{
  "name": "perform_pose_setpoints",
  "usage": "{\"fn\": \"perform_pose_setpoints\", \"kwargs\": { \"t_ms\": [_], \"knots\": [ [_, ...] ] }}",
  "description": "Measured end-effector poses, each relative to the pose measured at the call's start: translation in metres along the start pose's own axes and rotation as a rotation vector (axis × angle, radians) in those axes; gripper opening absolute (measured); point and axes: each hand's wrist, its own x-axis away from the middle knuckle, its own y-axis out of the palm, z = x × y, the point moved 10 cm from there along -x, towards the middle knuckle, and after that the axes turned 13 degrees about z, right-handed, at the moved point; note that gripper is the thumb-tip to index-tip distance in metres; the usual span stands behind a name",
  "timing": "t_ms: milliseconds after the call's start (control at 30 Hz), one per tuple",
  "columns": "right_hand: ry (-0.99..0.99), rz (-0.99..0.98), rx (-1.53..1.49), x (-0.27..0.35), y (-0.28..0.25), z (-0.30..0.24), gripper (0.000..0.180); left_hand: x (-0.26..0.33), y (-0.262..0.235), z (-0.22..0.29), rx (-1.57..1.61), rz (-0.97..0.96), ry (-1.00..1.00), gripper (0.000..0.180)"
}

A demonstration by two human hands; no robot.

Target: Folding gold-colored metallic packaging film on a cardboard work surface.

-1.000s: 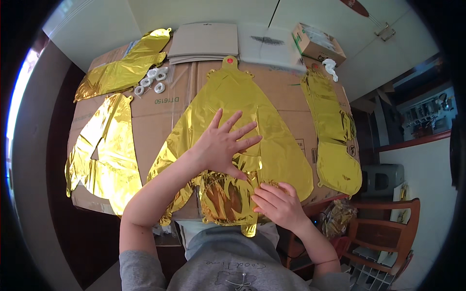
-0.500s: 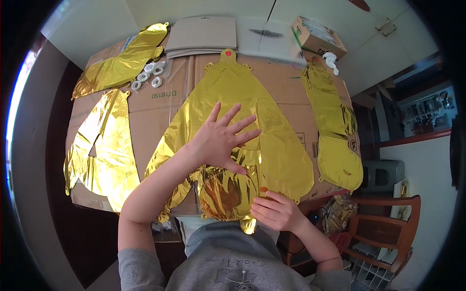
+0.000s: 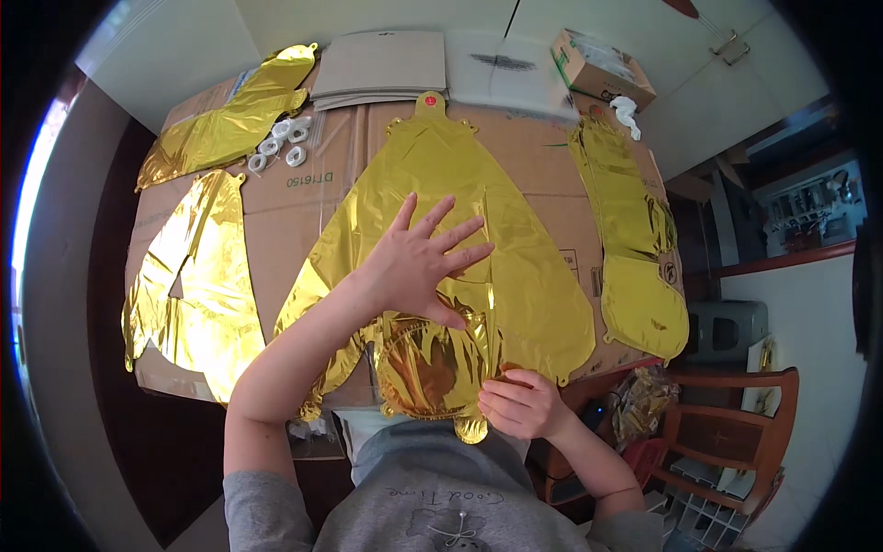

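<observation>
At lower centre the right hand [image 3: 522, 405] has curled slightly at the gold balloon [image 3: 538, 294], perhaps steadying it, pinch unclear; the left hand [image 3: 414, 267] lies spread mid-frame.

Home rm, apparently: 1 wooden chair [image 3: 719, 448], pale cupbd doors [image 3: 736, 106].

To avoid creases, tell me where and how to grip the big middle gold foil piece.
I'd likely pinch the foil piece by its rounded tab, coming from the far side: it juts from the narrow far end, clear of the left hand, spread over the middle, and the right hand, at the near edge.
</observation>
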Motion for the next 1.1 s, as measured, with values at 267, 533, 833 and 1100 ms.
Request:
{"fn": "perform_pose_setpoints", "kwargs": {
  "t_ms": [267,533,833,1100],
  "knots": [
    [0.010,-0.012,0.036,-0.001,0.001,-0.003,0.008,0.001,0.000,0.001,0.007,0.001,0.028,0.104],
    [0.037,-0.033,0.082,0.008,0.005,-0.007,0.014,0.002,-0.002,0.000,-0.017,0.007,0.039,0.107],
    [0.034,-0.045,0.076,0.008,0.003,-0.008,0.012,0.002,-0.001,0.001,-0.012,-0.010,0.038,0.110],
    [0.073,-0.143,0.033,0.000,0.010,-0.002,0.011,0.002,-0.001,0.001,-0.020,-0.022,0.028,0.105]
  ]
}}
